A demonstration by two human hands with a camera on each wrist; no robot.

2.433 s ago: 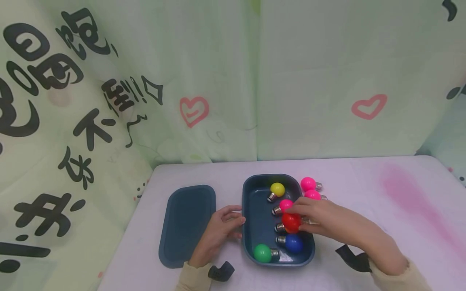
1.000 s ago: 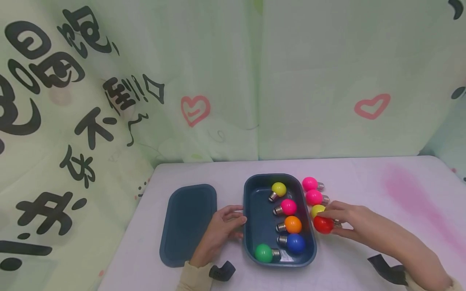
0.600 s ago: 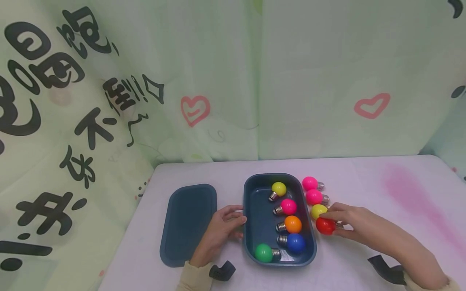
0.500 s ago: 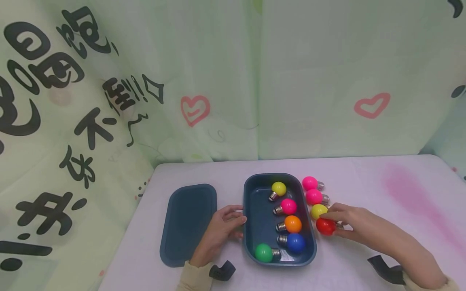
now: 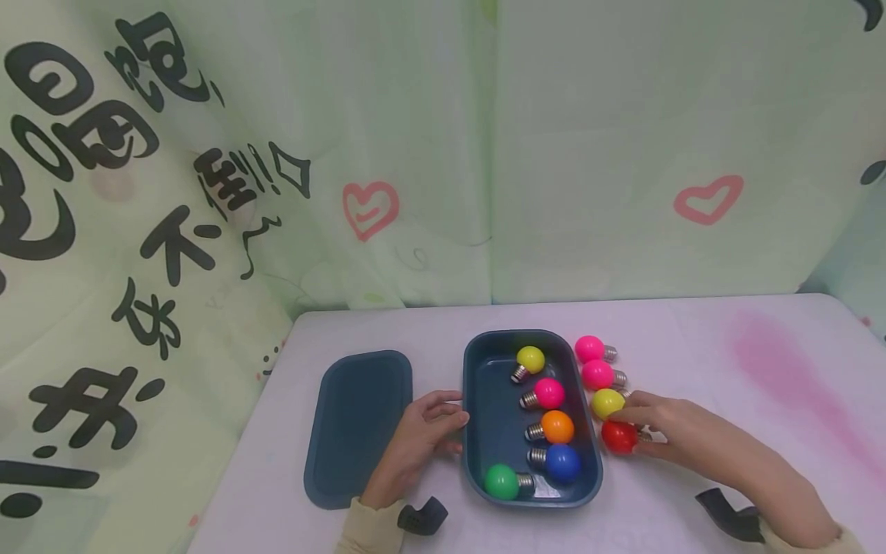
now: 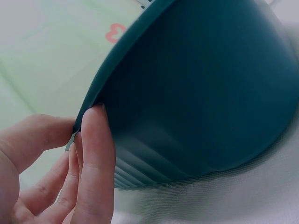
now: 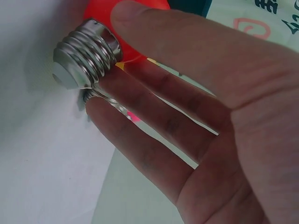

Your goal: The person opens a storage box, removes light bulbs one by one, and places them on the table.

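Observation:
My right hand (image 5: 667,423) holds a red light bulb (image 5: 618,437) just right of the dark blue tray (image 5: 471,454), close over the table. In the right wrist view the thumb lies on the red glass of the bulb (image 7: 100,8), its screw base pointing away from the tray. Beside it lies a yellow bulb (image 5: 606,403), partly behind my fingers. My left hand (image 5: 425,431) pinches the tray's left rim; in the left wrist view thumb and finger meet at the edge of the tray (image 6: 196,93). Inside the tray lie yellow (image 5: 531,358), pink (image 5: 550,393), orange (image 5: 557,427), blue (image 5: 562,462) and green (image 5: 501,482) bulbs.
Two pink bulbs, the farther bulb (image 5: 589,348) and the nearer bulb (image 5: 597,375), lie in line along the tray's right side. A flat dark blue lid (image 5: 356,431) lies left of the tray. A printed curtain (image 5: 588,154) hangs behind the white table (image 5: 692,331).
My right hand has carried the red bulb from over the tray to the right, then lowered it beside the yellow bulb, uncovering the orange one. My left hand stays at the rim.

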